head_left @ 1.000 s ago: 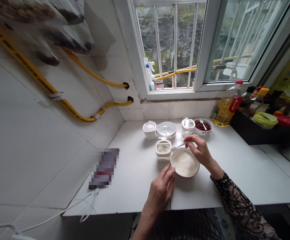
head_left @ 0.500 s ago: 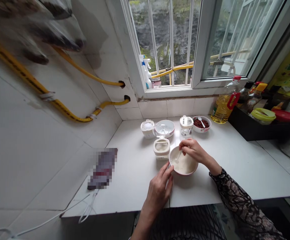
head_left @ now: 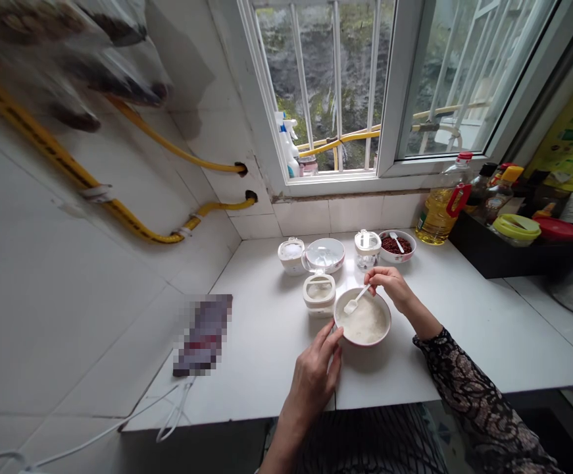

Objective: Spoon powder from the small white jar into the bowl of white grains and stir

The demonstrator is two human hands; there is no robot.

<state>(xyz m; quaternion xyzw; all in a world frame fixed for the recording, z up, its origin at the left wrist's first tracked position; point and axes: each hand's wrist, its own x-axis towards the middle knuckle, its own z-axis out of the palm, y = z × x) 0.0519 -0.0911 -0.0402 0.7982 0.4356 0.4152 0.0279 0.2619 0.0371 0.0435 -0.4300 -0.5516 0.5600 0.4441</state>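
Observation:
A bowl (head_left: 366, 343) with a pale, off-white content (head_left: 366, 321) stands near the counter's front; whether this is flour or fine grain I cannot tell. My left hand (head_left: 313, 372) grips the bowl's left side, with its fingers against the rim. Pinched in my right hand (head_left: 389, 284) is the handle of a small white spoon (head_left: 352, 305), its scoop above the content at the left of the bowl. Close to the bowl's upper left stands a cream-lidded container (head_left: 319, 306).
Along the back stand a jar of white stuff (head_left: 292, 258), a clear-looking bowl (head_left: 333, 262), a lidded jar (head_left: 368, 250) and a bowl of dark red bits (head_left: 398, 257). An oil bottle (head_left: 437, 214) and a black box (head_left: 483, 247) are at right. A white cord (head_left: 170, 421) crosses the left edge.
My right hand has shifted slightly right and up, and the spoon has risen from the content so its scoop shows plainly. The left hand stays at the bowl.

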